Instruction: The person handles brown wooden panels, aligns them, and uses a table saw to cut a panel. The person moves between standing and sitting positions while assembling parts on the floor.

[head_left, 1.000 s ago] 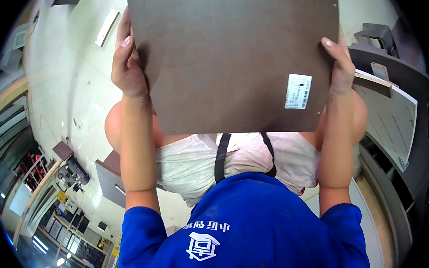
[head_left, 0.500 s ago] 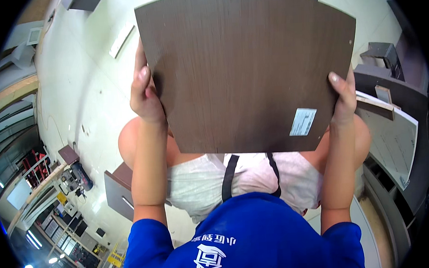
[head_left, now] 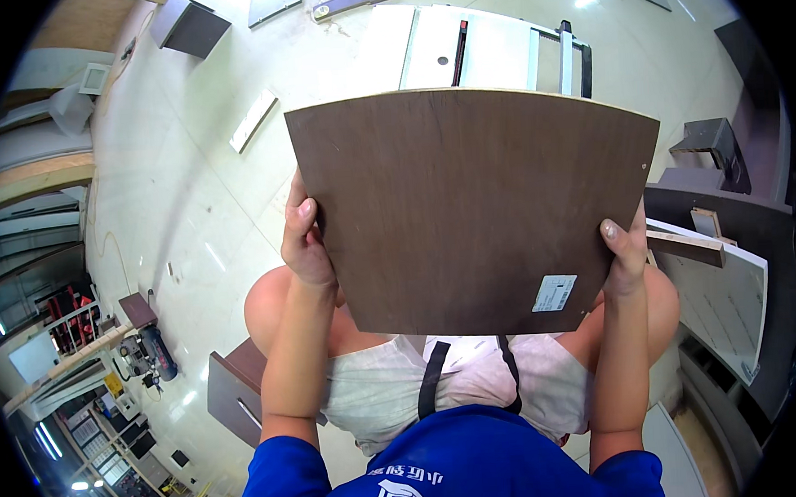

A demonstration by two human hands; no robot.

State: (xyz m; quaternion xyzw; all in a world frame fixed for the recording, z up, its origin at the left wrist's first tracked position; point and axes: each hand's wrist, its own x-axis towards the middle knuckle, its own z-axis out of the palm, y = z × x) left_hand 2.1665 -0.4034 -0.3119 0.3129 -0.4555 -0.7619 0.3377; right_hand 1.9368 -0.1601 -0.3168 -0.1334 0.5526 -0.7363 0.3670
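Note:
A dark brown wood-grain panel (head_left: 477, 208) is held up in front of me, over my knees. My left hand (head_left: 306, 244) grips its left edge, with the thumb on the face towards me and the other fingers hidden behind. My right hand (head_left: 626, 250) grips the right edge in the same way. Near the panel's lower right corner is a white label (head_left: 554, 292). Beyond the far edge stands a white machine table (head_left: 487, 50) with a dark slot and a metal rail, partly covered by the panel.
A narrow white strip (head_left: 254, 121) and a dark box (head_left: 190, 27) lie on the floor to the left. A brown cabinet piece (head_left: 235, 396) with a handle stands by my left knee. On the right lean a marbled white panel (head_left: 725, 299) and dark boards. A compressor (head_left: 151, 351) sits farther left.
Both hands have brought the panel lower and closer to my lap, still gripping its sides. The white machine table beyond it now shows much more.

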